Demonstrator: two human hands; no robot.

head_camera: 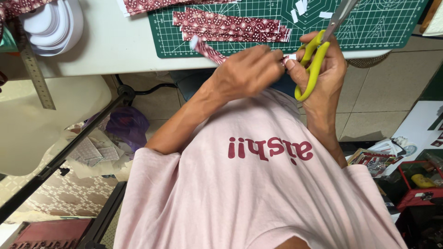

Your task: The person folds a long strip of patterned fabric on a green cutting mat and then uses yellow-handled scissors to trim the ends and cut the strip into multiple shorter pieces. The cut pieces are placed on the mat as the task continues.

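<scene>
- the left hand pinches a narrow strip of dark red patterned fabric; the strip's near end is hidden under the fingers, and its far end lies over the edge of the green cutting mat.
- the right hand is closed around the yellow-green handles of a pair of scissors; the blade tips are cut off by the top edge, so i cannot tell whether the blades are apart.
- a small white bit sits between the two hands, too small to make out.
- a stack of matching red fabric strips lies on the mat, just beyond the hands.
- the white tabletop carries a pile of white shapes at far left, partly cut off.
- a metal ruler hangs over the tabletop's near edge.
- a red basket at near right holds objects too dim to tell.
</scene>
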